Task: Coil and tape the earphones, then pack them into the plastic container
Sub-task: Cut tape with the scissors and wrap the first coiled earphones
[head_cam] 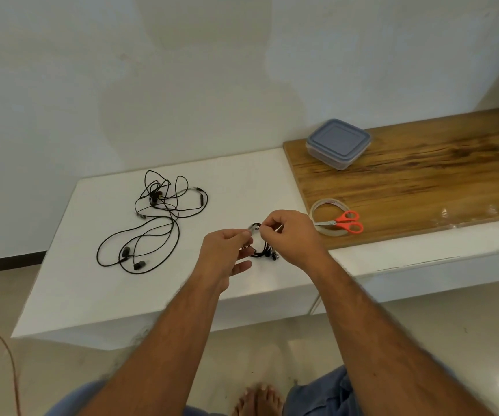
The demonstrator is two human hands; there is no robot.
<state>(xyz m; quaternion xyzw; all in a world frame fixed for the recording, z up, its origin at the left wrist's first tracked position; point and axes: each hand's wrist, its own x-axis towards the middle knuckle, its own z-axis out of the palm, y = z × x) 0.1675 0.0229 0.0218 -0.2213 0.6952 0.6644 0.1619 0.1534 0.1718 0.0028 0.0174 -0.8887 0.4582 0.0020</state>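
Two hands meet over the white table [71,298], and between them hangs a small black coil of earphones [259,247], lifted just clear of the surface. The left hand [227,250] pinches the top of the coil with thumb and forefinger, its other fingers loose and spread below. The right hand [287,235] has its fingers curled in tight at the same spot, seemingly pressing a bit of tape around the bundle; the tape itself is too small to make out. Holding it up likely keeps the loops from springing apart. More earphones [152,217] lie tangled, well apart to the left. The tape roll [329,217] and orange scissors [348,223] sit close by the right hand, handy for another strip. The plastic container [337,143] waits farther back, lid on; what it holds, I cannot tell.
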